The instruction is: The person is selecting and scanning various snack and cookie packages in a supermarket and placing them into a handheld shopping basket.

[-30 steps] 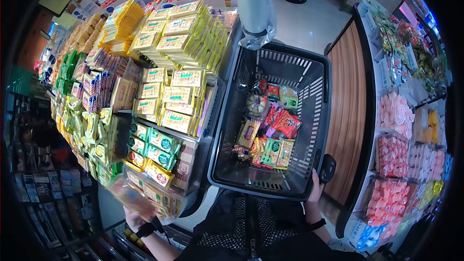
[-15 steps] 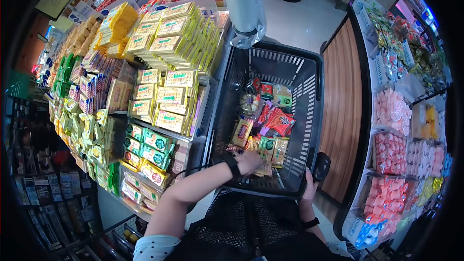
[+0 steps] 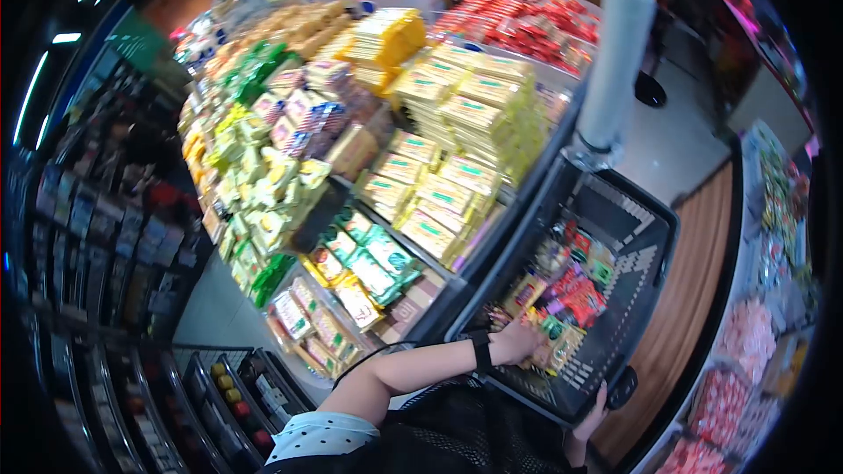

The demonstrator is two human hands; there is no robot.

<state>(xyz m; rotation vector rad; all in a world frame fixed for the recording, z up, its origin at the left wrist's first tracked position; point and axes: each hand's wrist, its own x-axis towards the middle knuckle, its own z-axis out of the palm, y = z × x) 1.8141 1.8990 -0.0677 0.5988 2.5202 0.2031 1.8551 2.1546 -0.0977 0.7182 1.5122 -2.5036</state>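
Note:
A black shopping basket [image 3: 652,250] stands at the lower right of the view with several snack packets inside. Among them are a red packet [image 3: 580,298] and a yellowish packet [image 3: 566,347]. My left hand [image 3: 516,342], a black band on its wrist, reaches over the near left rim, down at the packets. Blur and the packets obscure its fingertips, so I cannot make out whether it grips one. My right hand [image 3: 590,417] is closed on the basket's near right corner, thumb upward, beside a black rounded part [image 3: 623,388].
Left of the basket is a display of stacked cream-coloured packets [image 3: 457,184], with green packets [image 3: 378,272] in front. A plastic bag roll [image 3: 615,61] stands at the basket's far end. Bins of pink-wrapped sweets [image 3: 724,404] line the right.
My view has turned left, so the basket and both hands appear farther right and tilted. My left hand stays in the basket at the packets; my right hand stays on its corner.

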